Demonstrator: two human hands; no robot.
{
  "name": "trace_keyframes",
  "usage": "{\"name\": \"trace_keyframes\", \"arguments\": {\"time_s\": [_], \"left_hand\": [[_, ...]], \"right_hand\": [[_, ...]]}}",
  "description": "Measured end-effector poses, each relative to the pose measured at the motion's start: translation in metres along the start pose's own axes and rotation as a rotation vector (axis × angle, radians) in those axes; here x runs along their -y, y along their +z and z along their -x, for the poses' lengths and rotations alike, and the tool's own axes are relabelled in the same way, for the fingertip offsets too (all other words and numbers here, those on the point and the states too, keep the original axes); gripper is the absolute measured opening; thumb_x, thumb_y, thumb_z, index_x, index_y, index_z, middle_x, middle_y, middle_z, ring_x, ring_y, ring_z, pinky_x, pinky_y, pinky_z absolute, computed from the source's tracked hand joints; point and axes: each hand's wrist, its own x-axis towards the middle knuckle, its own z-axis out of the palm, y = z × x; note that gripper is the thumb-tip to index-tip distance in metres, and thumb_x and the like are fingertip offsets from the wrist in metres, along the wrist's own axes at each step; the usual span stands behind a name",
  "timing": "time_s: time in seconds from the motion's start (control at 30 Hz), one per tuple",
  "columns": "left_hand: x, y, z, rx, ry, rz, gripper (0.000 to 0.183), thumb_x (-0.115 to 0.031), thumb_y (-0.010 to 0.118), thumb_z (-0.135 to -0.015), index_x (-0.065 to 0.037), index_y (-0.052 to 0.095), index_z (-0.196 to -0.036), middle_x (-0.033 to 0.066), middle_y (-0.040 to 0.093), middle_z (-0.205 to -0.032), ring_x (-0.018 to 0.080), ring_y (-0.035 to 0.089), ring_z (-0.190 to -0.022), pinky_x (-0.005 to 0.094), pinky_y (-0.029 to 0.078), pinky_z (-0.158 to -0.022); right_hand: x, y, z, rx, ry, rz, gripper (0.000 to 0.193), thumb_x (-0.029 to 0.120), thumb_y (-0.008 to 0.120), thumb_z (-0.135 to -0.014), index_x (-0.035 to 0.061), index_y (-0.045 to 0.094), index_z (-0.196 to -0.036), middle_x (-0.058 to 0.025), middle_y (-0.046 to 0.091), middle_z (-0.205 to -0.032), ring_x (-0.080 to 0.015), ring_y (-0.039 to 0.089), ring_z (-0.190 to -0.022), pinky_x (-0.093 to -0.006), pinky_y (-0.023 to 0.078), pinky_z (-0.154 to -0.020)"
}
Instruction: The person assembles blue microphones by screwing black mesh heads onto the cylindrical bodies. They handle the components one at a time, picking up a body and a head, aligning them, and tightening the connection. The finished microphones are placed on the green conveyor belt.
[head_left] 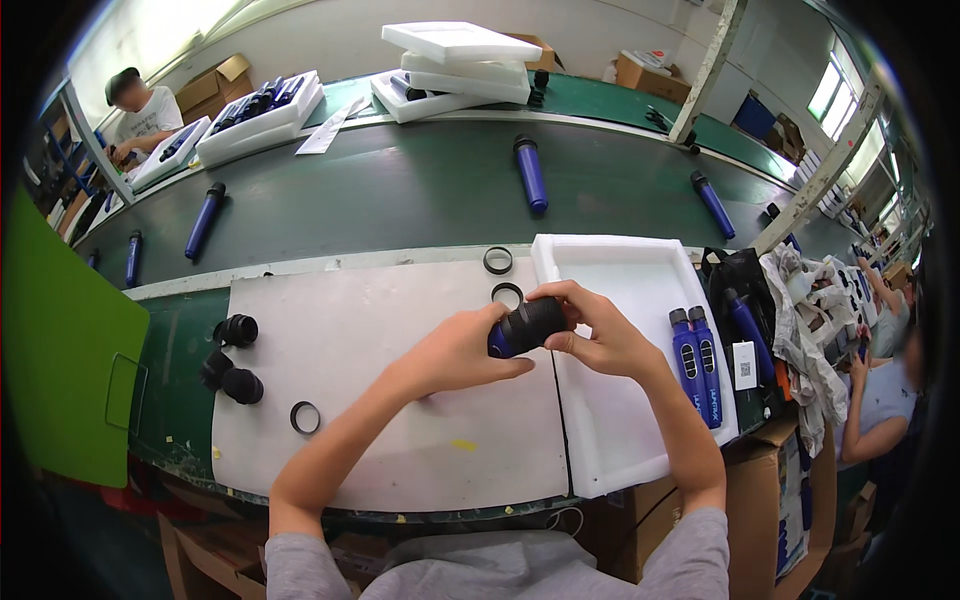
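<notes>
Over the pale work board [400, 450], both my hands are on a microphone [535, 322] with a black head and a blue body. My left hand [455, 350] is closed round its blue end, most of which is hidden by the palm. The fingers and thumb of my right hand [600, 335] grip the black head from the right. Just beyond lie a black ring [507, 286] and another black ring [498, 272]. A third black ring [294, 418] rests nearer my left forearm. Several black microphone heads [242, 386] are grouped at the board's left side.
At right, a white foam tray [620, 470] holds two blue microphones [687, 355]. Beyond the board runs a dark green conveyor [380, 190] carrying several blue microphones [531, 178]. Stacked foam trays [455, 45] stand behind it. A green panel [70, 350] borders the left; co-workers sit far left and right.
</notes>
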Motion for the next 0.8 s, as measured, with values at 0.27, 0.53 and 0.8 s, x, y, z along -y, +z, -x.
{"name": "trace_keyframes", "arguments": {"time_s": [0.27,0.53,0.8], "left_hand": [[0.029,-0.013,-0.007,0.586,-0.217,0.619,0.025,-0.023,0.072,-0.081,-0.001,0.059,-0.084,0.0051,0.061,-0.066,0.0135,0.06,-0.053,0.0276,0.049,-0.054],[0.016,0.011,-0.006,0.016,-0.136,-0.054,0.024,-0.02,0.07,-0.077,-0.001,0.059,-0.086,0.0141,0.064,-0.069,0.029,0.064,-0.061,0.0376,0.05,-0.06],[0.012,0.009,-0.006,-0.016,0.046,-0.106,0.029,-0.023,0.072,-0.079,0.0,0.059,-0.091,0.0152,0.065,-0.07,0.0312,0.065,-0.065,0.0386,0.052,-0.064]], "right_hand": [[0.006,0.011,0.0,0.007,-0.109,0.097,0.044,0.016,0.073,-0.088,0.0063,0.054,-0.126,-0.0109,0.065,-0.096,-0.0207,0.061,-0.075,-0.0331,0.05,-0.07],[-0.015,0.017,-0.004,-0.084,0.099,0.253,0.048,0.045,0.061,-0.096,-0.0014,0.057,-0.109,-0.0157,0.063,-0.077,-0.0274,0.061,-0.068,-0.0354,0.048,-0.066],[-0.011,0.015,0.0,-0.132,0.081,0.089,0.048,0.045,0.058,-0.098,-0.0012,0.058,-0.107,-0.012,0.065,-0.079,-0.0224,0.062,-0.071,-0.0344,0.049,-0.065]]}}
